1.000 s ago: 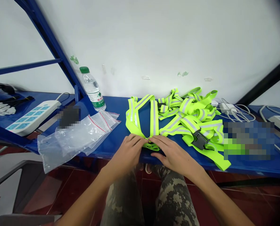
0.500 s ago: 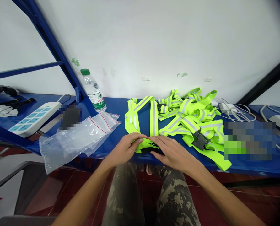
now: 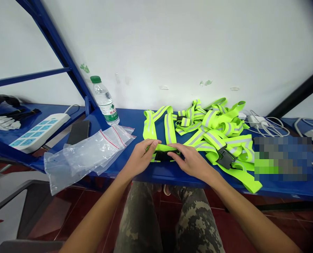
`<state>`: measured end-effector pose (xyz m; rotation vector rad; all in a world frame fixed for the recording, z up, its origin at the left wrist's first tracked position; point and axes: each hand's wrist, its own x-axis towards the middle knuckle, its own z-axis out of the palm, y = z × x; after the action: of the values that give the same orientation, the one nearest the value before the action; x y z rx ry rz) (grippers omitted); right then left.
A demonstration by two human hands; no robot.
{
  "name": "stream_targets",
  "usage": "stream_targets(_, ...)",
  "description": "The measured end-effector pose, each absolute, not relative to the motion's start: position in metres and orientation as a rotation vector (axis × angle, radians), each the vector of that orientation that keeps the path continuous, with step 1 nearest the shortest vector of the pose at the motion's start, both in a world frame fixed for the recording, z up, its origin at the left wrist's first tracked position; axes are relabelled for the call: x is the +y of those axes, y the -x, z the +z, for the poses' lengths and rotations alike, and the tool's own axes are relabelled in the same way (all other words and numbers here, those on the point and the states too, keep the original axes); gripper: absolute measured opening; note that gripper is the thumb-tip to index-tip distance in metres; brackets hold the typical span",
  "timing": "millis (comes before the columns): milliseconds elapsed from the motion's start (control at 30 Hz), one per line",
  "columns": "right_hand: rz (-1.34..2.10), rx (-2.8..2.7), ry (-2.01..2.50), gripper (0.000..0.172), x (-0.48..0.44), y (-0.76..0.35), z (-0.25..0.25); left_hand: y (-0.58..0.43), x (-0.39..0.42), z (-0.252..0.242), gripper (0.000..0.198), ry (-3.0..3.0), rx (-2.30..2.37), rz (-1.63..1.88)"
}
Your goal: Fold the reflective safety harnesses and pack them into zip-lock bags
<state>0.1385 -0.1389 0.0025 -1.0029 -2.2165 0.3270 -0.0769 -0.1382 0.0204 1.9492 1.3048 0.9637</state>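
Note:
A neon yellow reflective vest (image 3: 169, 130) with grey stripes lies on the blue shelf top, its lower end folded into a band. My left hand (image 3: 141, 158) grips that band at its left side. My right hand (image 3: 189, 161) holds its right side, fingers laid over the fabric. A black plastic buckle (image 3: 164, 156) shows between my hands, partly hidden. To the right is a tangled pile of similar reflective vests (image 3: 214, 131), with another black buckle (image 3: 225, 159) on it.
Clear plastic bags (image 3: 90, 158) lie left of my hands, near a water bottle (image 3: 105, 100) and a black phone (image 3: 79, 131). Further left are a power strip (image 3: 40, 133) and white gloves (image 3: 4, 123). White chargers and cables (image 3: 261, 123) lie right of the pile, against the wall.
The vest's folded end has shifted up the shelf, away from the front edge, and the band now lies flatter. Both hands moved with it, and the black buckle shows between them.

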Motion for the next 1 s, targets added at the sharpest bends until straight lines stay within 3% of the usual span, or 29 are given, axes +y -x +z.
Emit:
stream_targets(133, 0.508, -2.102, 1.097, 0.022, -0.131, -0.134, 0.001, 0.074, -0.141, 0.014, 0.043, -2.175, 1.369, 0.895)
stream_targets(400, 0.604, -2.038, 1.224, 0.027, -0.125, -0.130, -0.004, 0.073, -0.142, 0.010, 0.041, -2.189, 1.459, 0.761)
stream_targets(633, 0.409, -2.114, 1.152, 0.024, -0.127, -0.125, -0.009, 0.067, -0.142, 0.002, 0.026, -2.297, 1.480, 0.919)
stream_targets(900, 0.104, -2.410, 0.993, 0.032, -0.148, -0.136, 0.000, 0.066, -0.137, 0.002, 0.024, -2.166, 1.538, 0.956)
stream_targets(1000, 0.144, -2.524, 0.941, 0.054, -0.148, -0.145, 0.004, 0.068, -0.136, 0.003, 0.026, -2.116, 1.526, 0.906)
